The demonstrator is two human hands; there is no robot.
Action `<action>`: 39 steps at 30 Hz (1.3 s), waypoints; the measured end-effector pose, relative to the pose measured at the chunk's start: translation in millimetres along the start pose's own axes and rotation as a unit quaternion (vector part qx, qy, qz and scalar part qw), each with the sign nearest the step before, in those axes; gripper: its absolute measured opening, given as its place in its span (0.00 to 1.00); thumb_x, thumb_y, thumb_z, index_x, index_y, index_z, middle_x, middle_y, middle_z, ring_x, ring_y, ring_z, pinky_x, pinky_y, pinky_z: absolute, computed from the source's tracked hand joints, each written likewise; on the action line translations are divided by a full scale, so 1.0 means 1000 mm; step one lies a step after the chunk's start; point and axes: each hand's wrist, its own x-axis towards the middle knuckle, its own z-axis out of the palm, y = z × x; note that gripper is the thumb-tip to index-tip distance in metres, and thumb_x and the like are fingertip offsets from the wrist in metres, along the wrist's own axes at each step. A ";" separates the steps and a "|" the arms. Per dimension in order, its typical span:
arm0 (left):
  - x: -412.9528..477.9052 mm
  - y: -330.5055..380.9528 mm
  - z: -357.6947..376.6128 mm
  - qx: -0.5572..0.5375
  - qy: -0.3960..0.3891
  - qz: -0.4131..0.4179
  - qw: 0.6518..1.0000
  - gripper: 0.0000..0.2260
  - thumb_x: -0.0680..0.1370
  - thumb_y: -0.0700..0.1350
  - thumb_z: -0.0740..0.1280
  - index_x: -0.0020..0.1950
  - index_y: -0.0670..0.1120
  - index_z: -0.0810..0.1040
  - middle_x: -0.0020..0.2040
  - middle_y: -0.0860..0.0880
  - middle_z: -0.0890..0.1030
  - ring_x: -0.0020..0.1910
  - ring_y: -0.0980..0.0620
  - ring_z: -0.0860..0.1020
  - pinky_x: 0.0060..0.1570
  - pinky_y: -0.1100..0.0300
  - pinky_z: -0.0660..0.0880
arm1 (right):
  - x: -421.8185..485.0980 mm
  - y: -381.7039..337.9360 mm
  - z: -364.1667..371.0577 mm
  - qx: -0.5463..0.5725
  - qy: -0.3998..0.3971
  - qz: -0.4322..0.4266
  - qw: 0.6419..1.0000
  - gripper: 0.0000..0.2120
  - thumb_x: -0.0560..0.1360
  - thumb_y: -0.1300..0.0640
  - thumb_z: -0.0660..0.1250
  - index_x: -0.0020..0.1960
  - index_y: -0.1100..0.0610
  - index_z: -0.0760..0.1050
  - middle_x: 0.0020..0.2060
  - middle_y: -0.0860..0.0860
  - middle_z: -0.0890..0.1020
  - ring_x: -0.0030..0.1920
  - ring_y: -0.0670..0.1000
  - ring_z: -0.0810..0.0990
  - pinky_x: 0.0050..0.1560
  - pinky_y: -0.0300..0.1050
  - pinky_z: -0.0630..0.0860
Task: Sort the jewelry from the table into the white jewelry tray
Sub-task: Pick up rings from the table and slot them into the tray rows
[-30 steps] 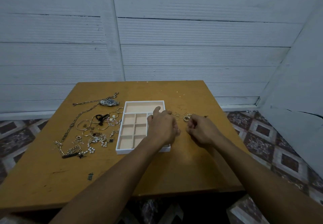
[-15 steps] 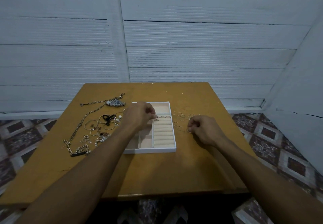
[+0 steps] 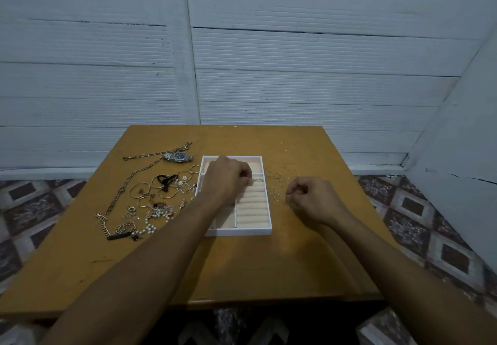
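Note:
The white jewelry tray (image 3: 239, 232) lies mid-table, with small compartments on its left and cream ring rolls (image 3: 254, 210) on its right. My left hand (image 3: 228, 180) hovers over the tray's far half, fingers curled. Its fingertips pinch a silver ring (image 3: 258, 180) at the top ring roll. Several thin loose rings (image 3: 279, 180) lie on the table just right of the tray. My right hand (image 3: 312, 199) rests beside them, fingers curled, pinching a thin ring (image 3: 285, 199) at the table surface.
Left of the tray lies a jumble of jewelry: a wristwatch (image 3: 178, 157), a long chain (image 3: 129, 183), bangles (image 3: 142, 191), a black bow (image 3: 165, 180), and pearl pieces (image 3: 149, 227). The wooden table (image 3: 242, 269) stops at a white slatted wall; patterned floor shows on both sides.
My left hand moved from beside my right hand to the far part of the tray, bringing a ring to the top roll. My right hand stayed by the loose rings.

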 end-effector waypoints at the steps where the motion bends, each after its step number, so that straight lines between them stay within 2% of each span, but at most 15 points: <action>1: 0.000 0.000 0.001 0.015 0.003 0.009 1.000 0.05 0.72 0.50 0.73 0.44 0.50 0.85 0.40 0.51 0.84 0.45 0.51 0.78 0.44 0.58 0.72 | -0.001 0.000 0.000 -0.001 -0.002 -0.001 1.000 0.05 0.74 0.60 0.70 0.43 0.51 0.80 0.35 0.46 0.80 0.38 0.46 0.78 0.38 0.37 0.73; 7: -0.001 -0.003 0.001 0.089 -0.011 0.054 0.994 0.08 0.76 0.52 0.68 0.52 0.54 0.84 0.45 0.50 0.84 0.52 0.48 0.74 0.50 0.52 0.71 | -0.001 -0.001 0.002 -0.008 -0.001 -0.007 1.000 0.04 0.74 0.60 0.70 0.44 0.52 0.80 0.36 0.47 0.81 0.39 0.45 0.79 0.38 0.36 0.73; 12: -0.008 -0.007 -0.003 0.139 -0.031 0.117 0.983 0.11 0.78 0.47 0.66 0.59 0.54 0.81 0.55 0.52 0.83 0.58 0.48 0.71 0.53 0.54 0.67 | -0.001 -0.002 0.006 -0.014 -0.001 -0.005 1.000 0.04 0.74 0.60 0.70 0.45 0.53 0.81 0.37 0.46 0.80 0.39 0.44 0.77 0.36 0.35 0.70; 16: -0.013 -0.005 -0.009 0.162 -0.058 0.104 0.980 0.17 0.77 0.43 0.67 0.64 0.57 0.78 0.60 0.54 0.79 0.62 0.49 0.68 0.56 0.54 0.63 | -0.001 -0.003 0.007 -0.020 -0.006 0.003 1.000 0.04 0.75 0.61 0.69 0.46 0.53 0.81 0.37 0.47 0.80 0.39 0.44 0.77 0.36 0.35 0.70; 20: -0.018 -0.008 -0.009 0.177 -0.072 0.095 0.977 0.21 0.75 0.44 0.69 0.66 0.58 0.75 0.63 0.55 0.76 0.65 0.50 0.65 0.55 0.53 0.60 | 0.000 -0.003 0.008 -0.019 -0.007 0.005 1.000 0.04 0.74 0.60 0.69 0.45 0.52 0.81 0.38 0.47 0.81 0.40 0.46 0.79 0.40 0.38 0.76; 24: -0.019 -0.010 -0.008 0.193 -0.093 0.091 0.973 0.25 0.72 0.44 0.72 0.67 0.60 0.73 0.64 0.56 0.74 0.66 0.50 0.64 0.57 0.53 0.59 | 0.001 -0.004 0.010 -0.018 -0.004 0.001 1.000 0.05 0.73 0.60 0.69 0.42 0.51 0.80 0.36 0.45 0.80 0.38 0.44 0.77 0.37 0.37 0.72; 27: -0.021 -0.011 -0.005 0.202 -0.092 0.098 0.970 0.27 0.72 0.42 0.71 0.68 0.60 0.72 0.65 0.56 0.72 0.67 0.50 0.63 0.59 0.53 0.59 | -0.001 -0.005 0.010 -0.014 0.000 -0.003 1.000 0.06 0.73 0.60 0.69 0.42 0.50 0.79 0.35 0.44 0.78 0.38 0.45 0.77 0.36 0.36 0.70; 33: -0.022 -0.009 -0.002 0.197 -0.068 0.101 0.973 0.24 0.74 0.41 0.68 0.68 0.60 0.73 0.66 0.54 0.72 0.67 0.49 0.63 0.60 0.52 0.60 | 0.005 -0.008 0.013 -0.012 0.010 -0.003 1.000 0.05 0.74 0.59 0.68 0.42 0.50 0.80 0.37 0.46 0.81 0.40 0.46 0.78 0.37 0.38 0.73; 36: -0.023 -0.012 -0.002 0.155 -0.055 0.090 0.982 0.25 0.72 0.40 0.69 0.67 0.59 0.74 0.64 0.54 0.74 0.65 0.50 0.65 0.58 0.53 0.60 | 0.012 -0.018 0.016 -0.008 0.042 -0.019 0.999 0.05 0.74 0.59 0.67 0.43 0.52 0.80 0.39 0.46 0.81 0.42 0.46 0.78 0.37 0.37 0.73; 39: -0.025 -0.019 -0.002 0.093 -0.023 0.083 0.992 0.22 0.72 0.41 0.70 0.65 0.54 0.77 0.59 0.52 0.78 0.61 0.48 0.70 0.56 0.52 0.66 | 0.021 -0.030 0.023 0.003 0.049 -0.039 0.998 0.05 0.74 0.59 0.67 0.41 0.51 0.78 0.37 0.46 0.80 0.40 0.48 0.79 0.38 0.43 0.77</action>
